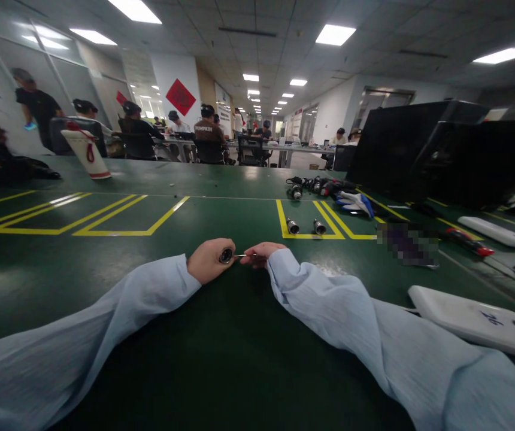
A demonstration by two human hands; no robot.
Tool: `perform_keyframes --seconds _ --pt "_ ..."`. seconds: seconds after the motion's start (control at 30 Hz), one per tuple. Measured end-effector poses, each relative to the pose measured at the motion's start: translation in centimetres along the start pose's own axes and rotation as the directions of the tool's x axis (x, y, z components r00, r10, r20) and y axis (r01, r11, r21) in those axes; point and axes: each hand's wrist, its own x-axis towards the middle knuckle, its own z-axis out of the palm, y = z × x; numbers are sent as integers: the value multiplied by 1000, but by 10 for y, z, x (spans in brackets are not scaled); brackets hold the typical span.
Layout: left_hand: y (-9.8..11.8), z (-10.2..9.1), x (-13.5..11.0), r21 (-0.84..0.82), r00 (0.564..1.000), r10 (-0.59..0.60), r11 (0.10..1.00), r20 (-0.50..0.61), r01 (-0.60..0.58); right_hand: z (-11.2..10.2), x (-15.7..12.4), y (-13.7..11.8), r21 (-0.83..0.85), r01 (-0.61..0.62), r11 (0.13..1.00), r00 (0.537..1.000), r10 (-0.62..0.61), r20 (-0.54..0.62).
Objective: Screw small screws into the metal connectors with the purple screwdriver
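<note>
Closed around a cylindrical metal connector (pixel 226 256), my left hand (pixel 207 261) keeps its round, dark-centred end facing me. My right hand (pixel 261 255) pinches a thin metal rod-shaped tool (pixel 240 256). That tool's tip reaches the right side of the connector, but I cannot tell whether it touches or goes in. The tool's handle is hidden by my right fingers. Past my right hand, two similar metal connectors, one on the left (pixel 292 226) and another on the right (pixel 319 227), lie inside a yellow taped box.
Several dark connectors (pixel 296 190) and a blue-white glove (pixel 355 203) lie at the back right. A white device (pixel 477 320) is by my right sleeve. A red-black tool (pixel 468 240), black monitors (pixel 414 146) and a white cup (pixel 87 152) stand or lie farther off. People sit beyond the table.
</note>
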Motion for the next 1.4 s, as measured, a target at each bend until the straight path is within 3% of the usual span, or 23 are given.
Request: perform_keyframes --seconds 0.23,0.47,0.7,0.87,1.03,1.13,1.27,1.4 --pt "0 3 1 -70 998 -31 997 -58 27 -5 -1 1 29 -5 1000 998 3 61" --pt "1 2 -2 -23 999 43 999 -9 -43 -5 -14 13 8 250 968 966 -250 62" --pt "-1 3 -4 -90 998 21 996 -63 -27 -9 -5 16 133 120 984 980 -138 140" --pt "0 4 -4 -99 998 -11 995 -64 5 -6 -10 18 137 194 971 973 -208 97" --pt "-1 4 -4 -21 999 2 1000 -52 -4 0 -19 17 -20 304 952 952 -303 33" --pt "-1 4 -4 -12 999 25 1000 -44 -26 0 -18 17 -5 277 961 960 -277 50" --pt "1 3 -5 -69 996 -7 998 -83 1 -4 -10 19 117 152 981 979 -166 119" --pt "2 2 -4 -156 995 -40 987 -89 26 -6 -5 20 164 120 979 977 -146 153"
